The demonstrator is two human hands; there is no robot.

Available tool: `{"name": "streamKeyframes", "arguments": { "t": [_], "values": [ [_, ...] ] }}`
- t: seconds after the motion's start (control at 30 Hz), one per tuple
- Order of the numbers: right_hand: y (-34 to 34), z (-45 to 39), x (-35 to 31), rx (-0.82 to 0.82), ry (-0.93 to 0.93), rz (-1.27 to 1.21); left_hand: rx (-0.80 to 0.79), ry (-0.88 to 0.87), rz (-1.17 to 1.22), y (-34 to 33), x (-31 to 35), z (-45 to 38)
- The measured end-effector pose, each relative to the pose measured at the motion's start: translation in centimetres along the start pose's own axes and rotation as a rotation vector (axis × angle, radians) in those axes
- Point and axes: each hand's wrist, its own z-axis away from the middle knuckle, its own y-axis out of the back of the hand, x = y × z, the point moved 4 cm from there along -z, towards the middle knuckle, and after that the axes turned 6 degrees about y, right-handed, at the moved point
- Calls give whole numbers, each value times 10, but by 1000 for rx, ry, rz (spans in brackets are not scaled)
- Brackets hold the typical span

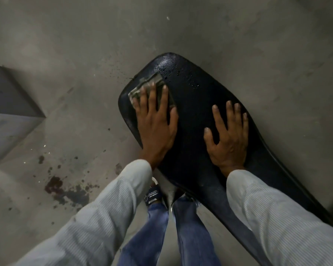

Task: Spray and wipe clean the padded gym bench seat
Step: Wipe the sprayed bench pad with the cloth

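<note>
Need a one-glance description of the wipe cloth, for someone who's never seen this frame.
Find the black padded bench seat angled across the grey concrete floor. Near its far rounded end, the left hand presses flat on a small, grey-green folded cloth. It is the only pale patch on the seat, just short of the water droplets; the right hand rests bare.

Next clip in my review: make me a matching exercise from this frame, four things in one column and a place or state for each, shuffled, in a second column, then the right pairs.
Column one:
1. cloth
2. right hand
3. droplets
4. dark stains

Column two:
A. beaded on the far end of the bench seat
B. pressed flat under the left hand
C. on the concrete floor, left of the legs
D. resting bare and open on the pad

Pairs: 1-B, 2-D, 3-A, 4-C
</note>
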Motion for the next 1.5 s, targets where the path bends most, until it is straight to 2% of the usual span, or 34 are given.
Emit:
{"name": "streamKeyframes", "arguments": {
  "t": [0.1,0.23,0.3,0.4,0.5,0.63,0.77,0.83,0.93,1.07,1.27,1.37,1.5],
  "values": [
    [-1,0,-3,-8,81,4,-53,-103,18,-7,27,-10],
    [2,-1,-2,22,59,-17,-121,-291,68,-1,31,10],
    [1,-1,-2,24,52,-26,-82,-257,71,6,13,8],
    [-1,0,-2,23,39,-27,-4,-96,49,7,-8,-19],
    [-1,-1,-1,11,35,-32,-12,-36,61,0,8,-55],
    [1,-1,-1,5,28,-47,-86,-158,87,-12,45,-61],
    [2,-2,-1,-4,24,-68,-201,-361,104,-6,47,-19],
    [2,-2,0,-10,19,-77,-204,-351,93,2,27,-1],
    [2,-2,0,-15,16,-74,-133,-238,112,12,2,-4],
    [3,-3,0,-15,12,-79,-126,-99,168,4,20,-46],
    [4,-2,0,-9,35,-70,-243,-271,171,-15,71,-33],
    [1,0,3,27,-9,-101,-232,-284,180,-10,58,0],
    [0,2,4,103,-60,-146,-133,-238,124,1,23,25]
  ]
}}
